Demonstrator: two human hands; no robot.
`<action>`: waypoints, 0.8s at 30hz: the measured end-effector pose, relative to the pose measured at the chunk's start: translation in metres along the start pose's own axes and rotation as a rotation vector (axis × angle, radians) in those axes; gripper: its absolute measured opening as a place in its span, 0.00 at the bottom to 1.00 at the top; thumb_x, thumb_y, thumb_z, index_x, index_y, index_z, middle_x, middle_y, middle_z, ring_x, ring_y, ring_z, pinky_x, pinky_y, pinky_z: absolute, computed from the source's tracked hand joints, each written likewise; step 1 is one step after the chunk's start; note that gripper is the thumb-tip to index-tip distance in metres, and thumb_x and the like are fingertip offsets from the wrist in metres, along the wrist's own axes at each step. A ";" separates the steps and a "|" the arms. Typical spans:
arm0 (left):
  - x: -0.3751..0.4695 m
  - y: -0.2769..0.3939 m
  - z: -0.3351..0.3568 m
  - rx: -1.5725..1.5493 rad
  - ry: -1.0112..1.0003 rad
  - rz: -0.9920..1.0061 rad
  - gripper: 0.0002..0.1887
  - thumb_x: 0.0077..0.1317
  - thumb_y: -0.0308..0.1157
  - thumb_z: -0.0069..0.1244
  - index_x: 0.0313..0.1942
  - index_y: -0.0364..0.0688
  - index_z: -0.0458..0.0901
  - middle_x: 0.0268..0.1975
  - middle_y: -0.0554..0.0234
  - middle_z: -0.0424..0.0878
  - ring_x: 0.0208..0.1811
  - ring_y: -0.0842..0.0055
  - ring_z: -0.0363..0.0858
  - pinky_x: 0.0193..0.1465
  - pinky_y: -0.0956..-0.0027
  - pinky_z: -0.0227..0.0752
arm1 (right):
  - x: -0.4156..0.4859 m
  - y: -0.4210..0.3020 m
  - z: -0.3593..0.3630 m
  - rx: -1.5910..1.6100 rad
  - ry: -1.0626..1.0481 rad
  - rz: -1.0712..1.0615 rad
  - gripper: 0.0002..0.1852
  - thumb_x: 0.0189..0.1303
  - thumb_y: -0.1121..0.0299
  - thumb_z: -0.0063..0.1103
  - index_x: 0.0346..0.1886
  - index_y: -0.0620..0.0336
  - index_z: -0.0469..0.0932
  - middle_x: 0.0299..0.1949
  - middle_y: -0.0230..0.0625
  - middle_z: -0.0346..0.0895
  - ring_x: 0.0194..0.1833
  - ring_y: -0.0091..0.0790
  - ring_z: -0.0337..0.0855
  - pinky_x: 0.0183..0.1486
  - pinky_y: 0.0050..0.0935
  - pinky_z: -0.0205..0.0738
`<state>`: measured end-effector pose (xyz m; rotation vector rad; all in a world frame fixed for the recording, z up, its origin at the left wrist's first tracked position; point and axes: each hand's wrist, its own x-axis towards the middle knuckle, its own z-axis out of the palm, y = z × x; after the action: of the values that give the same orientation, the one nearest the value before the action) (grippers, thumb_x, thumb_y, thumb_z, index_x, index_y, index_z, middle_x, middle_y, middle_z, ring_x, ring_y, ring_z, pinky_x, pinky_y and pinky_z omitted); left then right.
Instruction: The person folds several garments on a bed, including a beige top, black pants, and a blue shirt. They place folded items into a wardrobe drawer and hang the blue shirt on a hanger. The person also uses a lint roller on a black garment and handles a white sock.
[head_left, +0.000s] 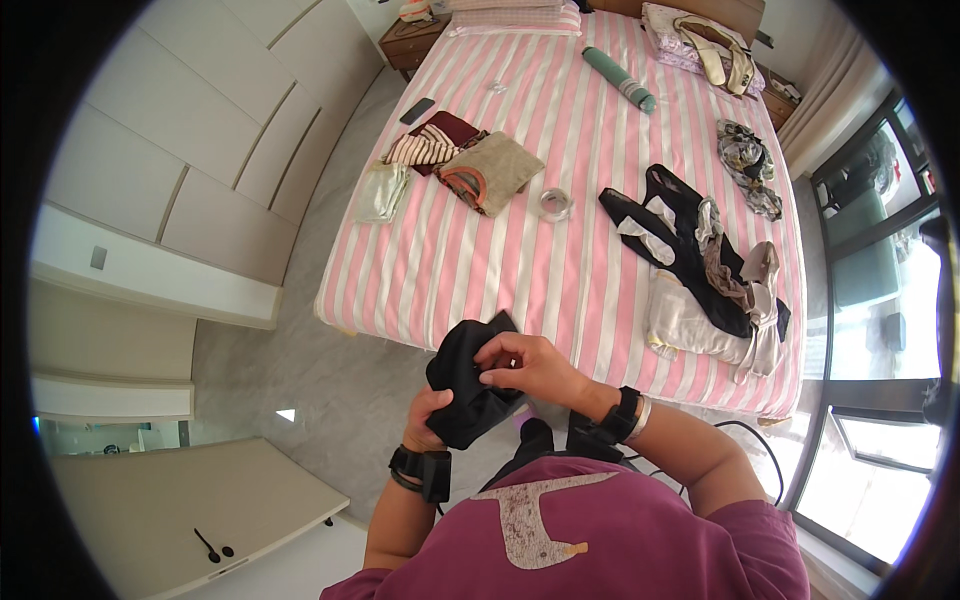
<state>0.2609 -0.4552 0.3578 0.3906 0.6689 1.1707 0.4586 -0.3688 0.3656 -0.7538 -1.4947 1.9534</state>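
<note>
A bunched black cloth garment (466, 382) is held up in front of my body, just off the foot of the bed. My left hand (426, 418) grips its lower left side, with the thumb lying on top of the fabric. From the right, my right hand (536, 367) reaches over the cloth, its thumb and curled fingertips drawn together on the fabric. A pointed black corner (504, 321) of the garment sticks up toward the mattress. Folds hide the garment's full shape.
On the pink-and-white striped bed (465, 285) are folded clothes (491, 172), a phone (417, 111), a roll of clear tape (555, 204) and a green cylinder (619, 79). Black garments (690, 255) and a beige strappy garment (763, 300) lie right. A cable (772, 457) loops beside me.
</note>
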 end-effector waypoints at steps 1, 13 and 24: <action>-0.002 0.000 0.000 0.006 -0.011 -0.020 0.37 0.58 0.39 0.55 0.65 0.29 0.65 0.57 0.52 0.77 0.57 0.68 0.79 0.63 0.66 0.71 | 0.001 0.000 0.004 0.007 0.030 0.015 0.09 0.60 0.73 0.67 0.43 0.62 0.80 0.32 0.27 0.79 0.32 0.16 0.77 0.34 0.18 0.71; -0.011 -0.005 -0.017 -0.104 0.027 0.005 0.36 0.59 0.32 0.54 0.68 0.32 0.62 0.61 0.49 0.76 0.57 0.66 0.79 0.62 0.64 0.73 | -0.084 0.040 -0.082 0.157 -0.133 0.384 0.06 0.60 0.66 0.65 0.35 0.56 0.79 0.29 0.23 0.75 0.28 0.12 0.70 0.28 0.16 0.61; -0.004 -0.007 0.004 -0.078 -0.003 -0.021 0.41 0.54 0.36 0.56 0.68 0.32 0.62 0.58 0.51 0.76 0.57 0.65 0.78 0.62 0.64 0.71 | -0.034 0.007 -0.021 -0.289 0.107 -0.188 0.08 0.57 0.71 0.69 0.39 0.63 0.83 0.30 0.32 0.81 0.29 0.21 0.76 0.33 0.22 0.72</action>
<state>0.2671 -0.4614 0.3578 0.3193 0.6214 1.1719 0.4966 -0.3808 0.3571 -0.7928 -1.7359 1.5551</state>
